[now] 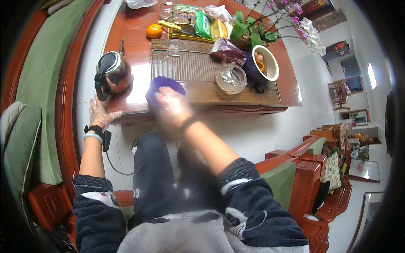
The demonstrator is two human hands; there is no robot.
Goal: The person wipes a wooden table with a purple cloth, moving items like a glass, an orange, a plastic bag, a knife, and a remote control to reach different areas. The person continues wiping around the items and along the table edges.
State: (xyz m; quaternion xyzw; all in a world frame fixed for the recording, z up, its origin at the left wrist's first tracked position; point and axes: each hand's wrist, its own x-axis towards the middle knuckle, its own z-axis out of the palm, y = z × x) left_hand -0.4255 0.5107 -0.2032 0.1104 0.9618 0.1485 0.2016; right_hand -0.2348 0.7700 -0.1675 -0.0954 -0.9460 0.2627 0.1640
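My right hand (171, 102), in a clear plastic glove and blurred, holds a bunched purple cloth (166, 83). The cloth lies at the left end of a slatted wooden tea tray (186, 70) on the reddish wooden table (134, 44). My left hand (102, 113), also gloved, is at the table's near left corner with fingers spread and nothing in it. Just beyond it stands a steel kettle (118, 77) with a black lid and handle. A round glass pot (231, 79) and a dark blue pot with a white rim (272, 64) stand toward the tray's right end.
Behind the tea tray are an orange fruit (154, 31), a green packet (202, 24) and a knife with a yellow handle (170, 25). A purple plastic bag (228, 53) lies near a potted orchid (240, 30). Green-cushioned wooden seating (47, 63) stands at the left.
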